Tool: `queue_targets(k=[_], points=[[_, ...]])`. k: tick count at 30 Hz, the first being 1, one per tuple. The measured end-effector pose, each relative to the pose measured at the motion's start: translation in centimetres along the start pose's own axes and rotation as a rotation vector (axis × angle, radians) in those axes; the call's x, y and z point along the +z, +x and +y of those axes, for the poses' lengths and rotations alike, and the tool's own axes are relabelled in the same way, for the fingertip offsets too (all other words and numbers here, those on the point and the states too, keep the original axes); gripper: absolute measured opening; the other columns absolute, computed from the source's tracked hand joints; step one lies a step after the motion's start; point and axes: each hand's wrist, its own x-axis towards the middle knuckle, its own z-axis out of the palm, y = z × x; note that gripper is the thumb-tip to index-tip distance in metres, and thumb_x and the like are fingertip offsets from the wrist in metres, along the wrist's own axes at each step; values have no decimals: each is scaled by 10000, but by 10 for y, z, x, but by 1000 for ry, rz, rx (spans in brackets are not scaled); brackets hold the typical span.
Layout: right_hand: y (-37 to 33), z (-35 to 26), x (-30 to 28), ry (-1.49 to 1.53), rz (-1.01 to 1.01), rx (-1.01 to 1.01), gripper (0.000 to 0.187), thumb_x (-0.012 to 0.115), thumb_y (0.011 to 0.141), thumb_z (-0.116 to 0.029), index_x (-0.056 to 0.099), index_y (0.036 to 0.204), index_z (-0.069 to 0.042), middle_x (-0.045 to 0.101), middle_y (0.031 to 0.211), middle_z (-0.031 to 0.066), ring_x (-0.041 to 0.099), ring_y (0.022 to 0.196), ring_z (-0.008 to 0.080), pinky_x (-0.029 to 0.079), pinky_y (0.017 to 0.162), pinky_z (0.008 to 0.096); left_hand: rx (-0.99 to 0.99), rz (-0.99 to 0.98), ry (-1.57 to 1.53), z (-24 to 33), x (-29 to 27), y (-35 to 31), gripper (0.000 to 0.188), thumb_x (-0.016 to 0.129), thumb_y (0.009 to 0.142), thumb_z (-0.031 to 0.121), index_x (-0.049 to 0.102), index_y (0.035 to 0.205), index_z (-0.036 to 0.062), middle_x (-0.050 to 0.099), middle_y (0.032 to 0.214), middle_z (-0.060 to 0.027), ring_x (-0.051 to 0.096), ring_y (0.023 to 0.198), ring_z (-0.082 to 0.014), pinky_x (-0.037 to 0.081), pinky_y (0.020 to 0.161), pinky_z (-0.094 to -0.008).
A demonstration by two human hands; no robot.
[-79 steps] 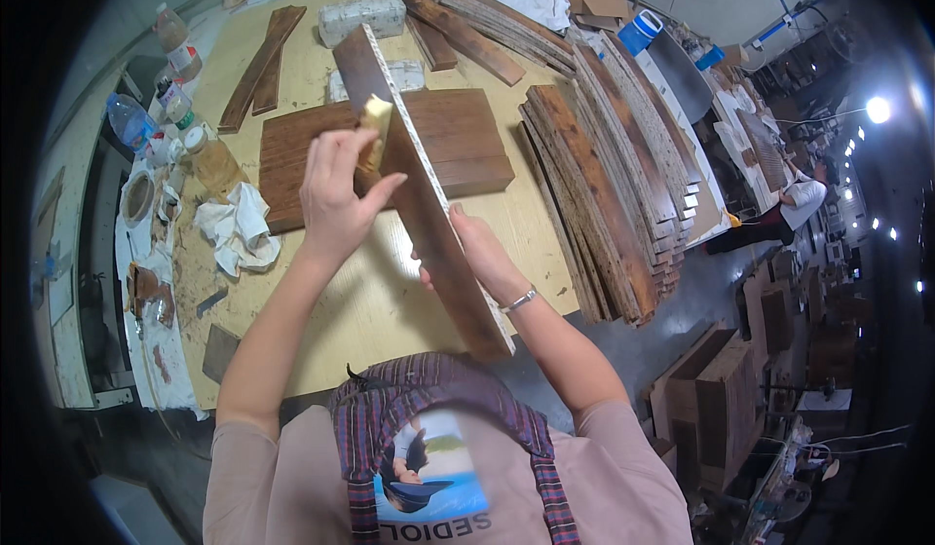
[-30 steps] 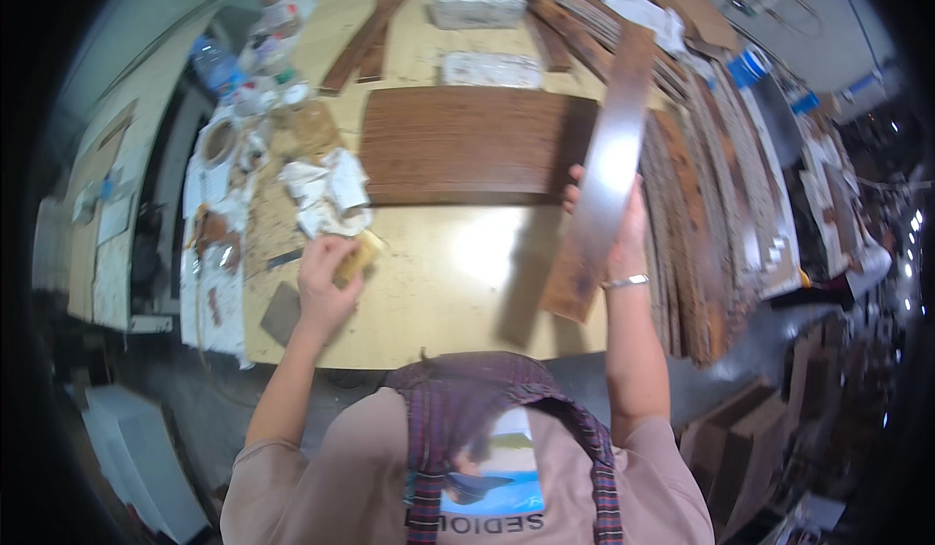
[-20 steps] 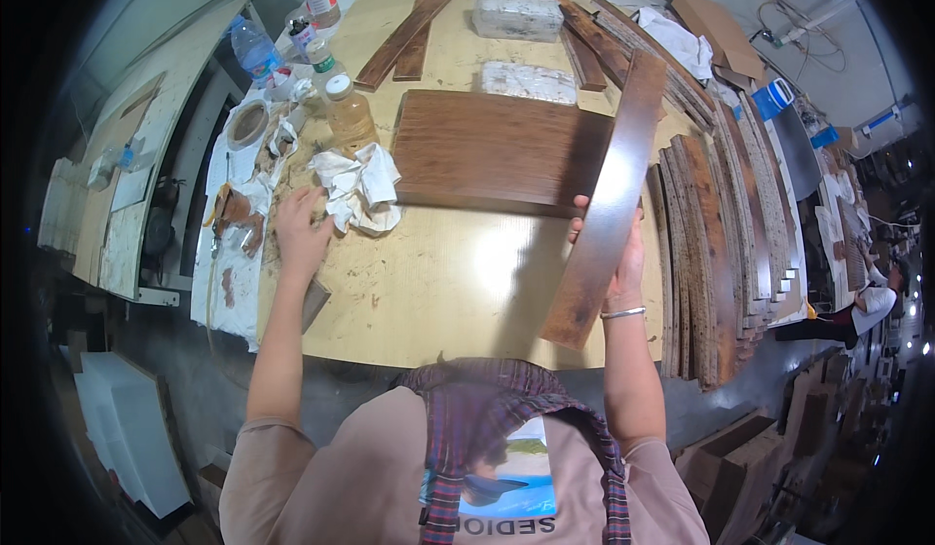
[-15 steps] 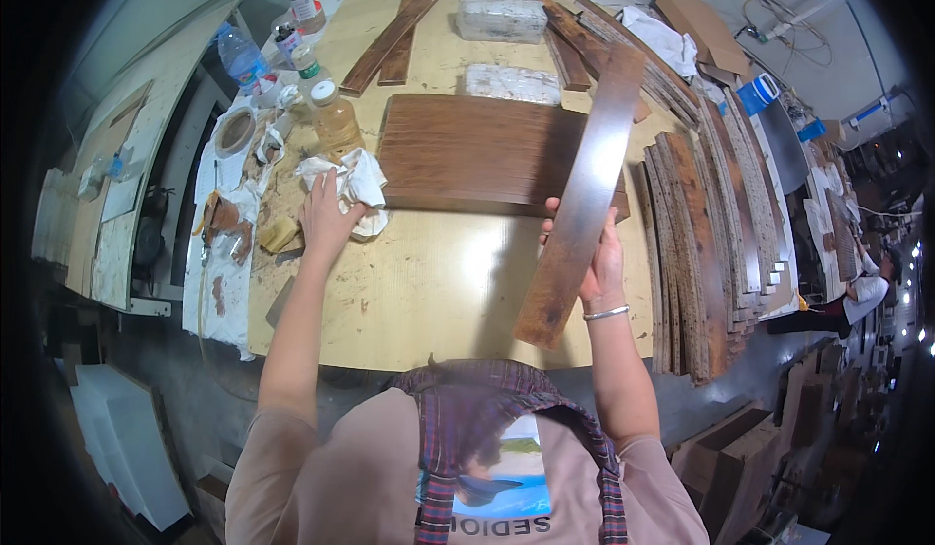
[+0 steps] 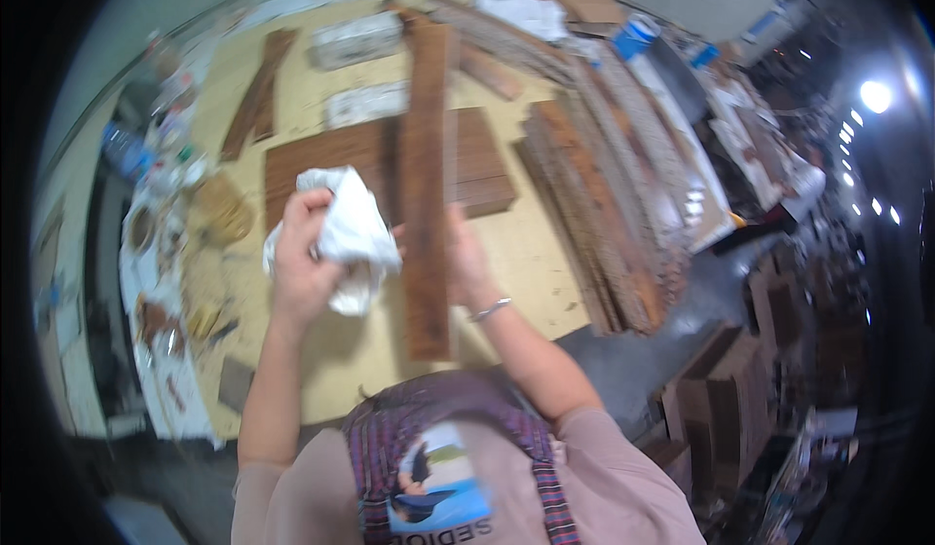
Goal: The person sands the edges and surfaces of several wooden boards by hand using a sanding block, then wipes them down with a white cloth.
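My left hand (image 5: 304,258) is closed on a crumpled white cloth (image 5: 353,222), raised above the table just left of a long brown wooden plank (image 5: 426,194). That plank stands out toward the far side of the table in my right hand (image 5: 469,258), which grips it from behind and its right edge; part of those fingers is hidden by the wood. Beneath and beyond both hands lies a stack of brown planks (image 5: 482,155) side by side. The picture is blurred by motion.
Several planks with rough edges (image 5: 594,214) are stacked at the right. Two white wrapped blocks, one of them a nearer block (image 5: 365,105), sit at the back. Crossed planks (image 5: 261,92) lie far left. A jar of amber liquid (image 5: 222,206) and bottles line the left side.
My left hand has lifted the white cloth from beside the jar and brought it right, close to the plank. The plank in my right hand has turned more upright in view. The whole view has shifted.
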Motion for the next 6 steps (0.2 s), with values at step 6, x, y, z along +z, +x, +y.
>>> queue_targets(k=[6], points=[[26,-20,-22,-55,121,-307,558,373,1047,-494,585,1183,4,684,959,97,678,914,266,571,799,401,527,-502,334,-28,89,-73,232,612,746,52,666,970,72,608,1294,-169,492,1300,-410,323,1100,-549]])
